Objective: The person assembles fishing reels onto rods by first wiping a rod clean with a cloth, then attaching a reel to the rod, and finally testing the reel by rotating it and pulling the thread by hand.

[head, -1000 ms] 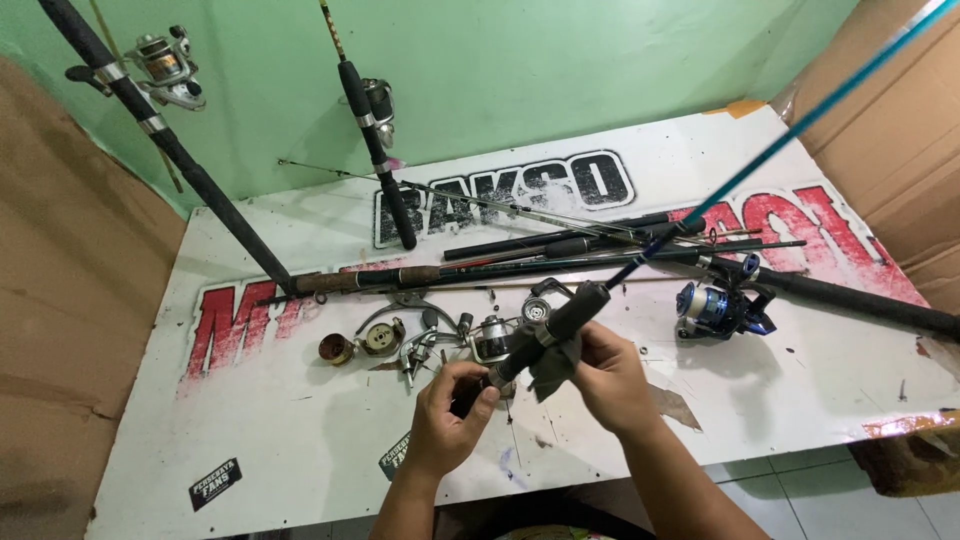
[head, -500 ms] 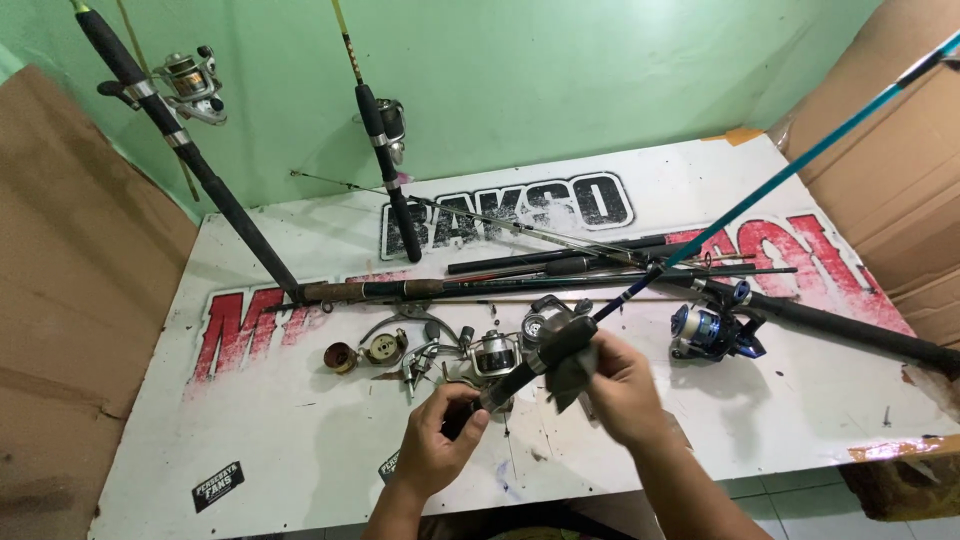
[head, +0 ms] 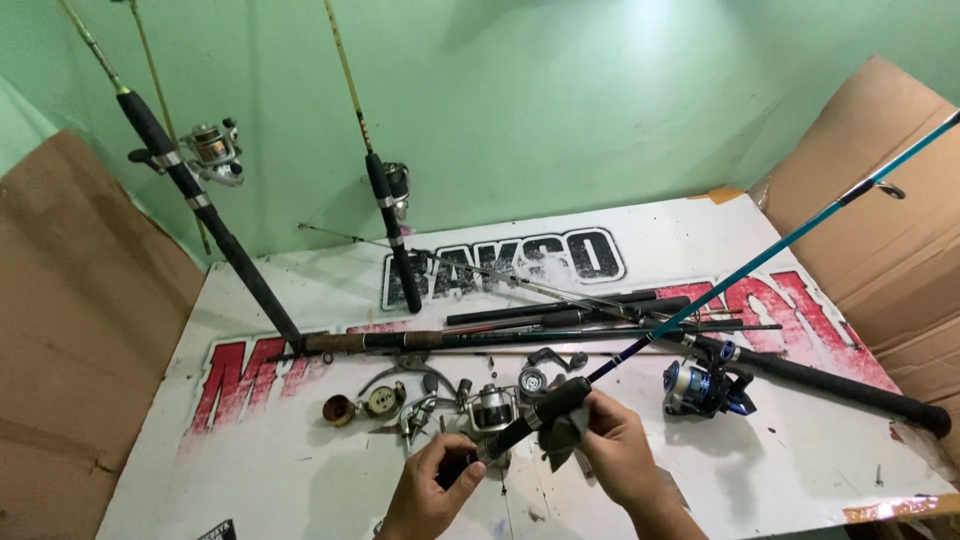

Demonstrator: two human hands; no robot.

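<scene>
I am holding the blue fishing rod [head: 760,262] by its dark handle in the lower centre of the frame. My left hand [head: 425,495] is gripping the butt end of the handle, fingers clenched around it. My right hand [head: 615,455] is closing on the handle higher up, fingers pressing a grey cloth [head: 562,432] against the grip. Both hands are touching the rod; the right one is nearer the blade.

The long axis of the rod is running from the lower centre toward the upper right of the frame, rising off the tabletop [head: 300,480] past a cardboard sheet [head: 880,230] at the right edge.

Just above my hands, loose reel parts [head: 400,405] and a silver spinning reel [head: 492,408] are lying on the tabletop. A blue spinning reel [head: 700,388] is sitting just right of my right hand, mounted on a black rod [head: 830,383] lying flat. Several more rod sections [head: 560,318] are lying across the middle. Two further rods with reels are leaning against the green wall [head: 560,110] in the upper left and upper centre. No containers are showing.
</scene>
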